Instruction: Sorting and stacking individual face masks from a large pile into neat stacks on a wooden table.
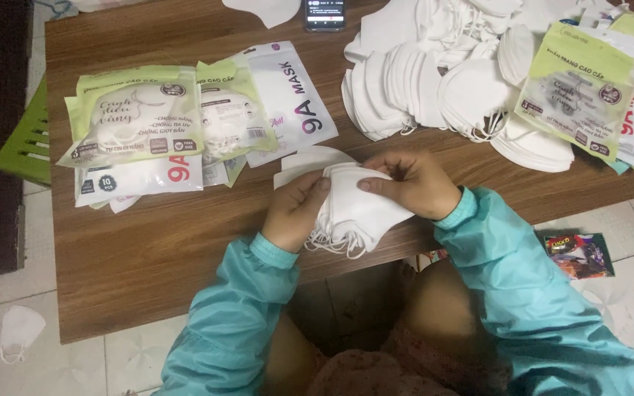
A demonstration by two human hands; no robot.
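My left hand (296,213) and my right hand (414,183) together hold a small stack of folded white face masks (361,209) at the near edge of a brown wooden table (148,257). The left fingers pinch the stack's left side, and the right thumb and fingers press on its top. Thin ear loops hang below the stack. A flat white mask (306,159) lies on the table just behind my hands. Both arms wear teal sleeves.
Filled green and white mask packets (141,117) lie at the left. A big heap of loose white masks (434,81) and more packets (588,88) fill the right. A phone (324,13) lies at the far edge. One mask (17,330) is on the tiled floor, beside a green stool (27,143).
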